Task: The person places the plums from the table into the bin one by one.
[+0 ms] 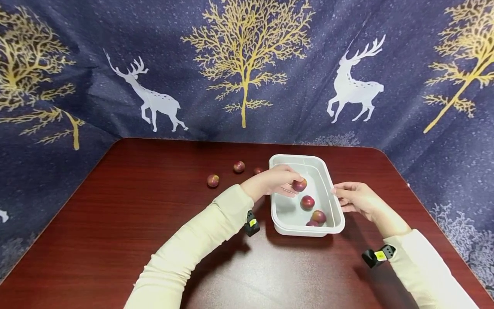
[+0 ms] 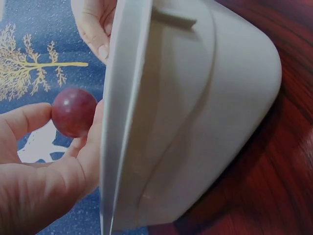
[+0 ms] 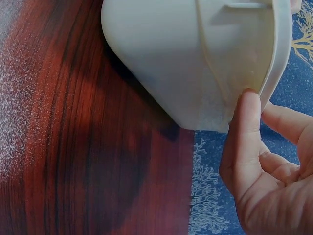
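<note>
My left hand (image 1: pixel 278 179) pinches a dark red plum (image 1: pixel 299 185) over the inside of a white plastic container (image 1: pixel 305 231). In the left wrist view the plum (image 2: pixel 74 112) sits between the thumb and fingers, close beside the container's rim (image 2: pixel 126 98). Inside the container lie a red plum (image 1: pixel 307 202), a red and yellow plum (image 1: pixel 318 216) and another plum (image 1: pixel 312 223) partly behind it, near the front wall. My right hand (image 1: pixel 359 199) grips the container's right rim, fingers beneath its lip in the right wrist view (image 3: pixel 248 112).
On the reddish-brown wooden table (image 1: pixel 146 214), left of the container, lie a plum (image 1: pixel 212 180), a second plum (image 1: pixel 239 166) and a third plum (image 1: pixel 257 171) partly hidden by the left hand. A blue cloth (image 1: pixel 216 107) with trees and deer hangs behind the table.
</note>
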`<state>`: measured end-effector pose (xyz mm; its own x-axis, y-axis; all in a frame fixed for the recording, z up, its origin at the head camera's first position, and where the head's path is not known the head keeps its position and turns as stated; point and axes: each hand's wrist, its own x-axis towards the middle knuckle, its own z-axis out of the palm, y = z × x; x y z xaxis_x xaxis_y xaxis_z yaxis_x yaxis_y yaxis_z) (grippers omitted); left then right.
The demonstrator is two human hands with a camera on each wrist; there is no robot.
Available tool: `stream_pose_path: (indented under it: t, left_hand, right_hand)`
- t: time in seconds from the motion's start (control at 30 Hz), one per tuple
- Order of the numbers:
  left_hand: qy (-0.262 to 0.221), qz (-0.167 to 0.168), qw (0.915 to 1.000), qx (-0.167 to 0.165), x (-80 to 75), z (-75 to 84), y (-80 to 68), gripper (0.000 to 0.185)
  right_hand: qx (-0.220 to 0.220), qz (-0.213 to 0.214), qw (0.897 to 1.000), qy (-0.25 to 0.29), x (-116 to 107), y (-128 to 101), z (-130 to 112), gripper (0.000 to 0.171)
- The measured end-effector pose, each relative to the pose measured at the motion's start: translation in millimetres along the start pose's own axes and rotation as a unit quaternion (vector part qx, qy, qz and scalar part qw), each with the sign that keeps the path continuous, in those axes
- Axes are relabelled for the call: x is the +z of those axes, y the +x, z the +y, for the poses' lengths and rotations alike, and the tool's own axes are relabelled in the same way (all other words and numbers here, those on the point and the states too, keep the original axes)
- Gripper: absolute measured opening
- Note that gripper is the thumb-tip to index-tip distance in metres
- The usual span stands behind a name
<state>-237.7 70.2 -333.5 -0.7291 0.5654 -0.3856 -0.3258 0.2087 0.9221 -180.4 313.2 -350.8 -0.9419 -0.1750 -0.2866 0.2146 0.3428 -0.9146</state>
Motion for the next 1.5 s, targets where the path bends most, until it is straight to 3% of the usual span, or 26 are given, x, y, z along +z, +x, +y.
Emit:
stream_pose_path:
  t: [0.17,0.37,0.47,0.67,0.83,1.0,1.5]
  left_hand:
    - [0.013,0.009,0.9999,-0.005,7.5,-1.3,7.3,0.029]
    - [0.011,0.018,0.9997,-0.009,10.4,-4.0,16.0,0.019]
    - [0.000,0.037,0.9992,-0.013,9.5,-6.4,16.1,0.011]
    - [-0.020,0.069,0.9974,-0.013,9.0,-8.2,13.6,0.014]
    - [-0.016,0.071,0.9973,-0.013,10.7,-6.3,14.4,0.011]
    - [-0.014,0.076,0.9969,-0.015,10.0,-5.6,17.9,0.029]
    - [-0.007,0.061,0.9980,-0.018,5.8,-3.0,13.7,0.032]
  right_hand:
    - [0.000,-0.002,1.000,0.003,0,-1,-1,0.046]
    - [-0.005,-0.002,1.000,0.008,-1,-2,-1,0.041]
    - [-0.006,-0.010,1.000,0.014,1,0,0,0.041]
    - [-0.005,-0.009,1.000,0.008,5,2,0,0.047]
    - [-0.004,-0.004,1.000,0.004,3,1,0,0.047]
    - [-0.004,0.001,1.000,0.002,3,0,-3,0.047]
    - [-0.002,-0.002,1.000,0.003,2,3,0,0.050]
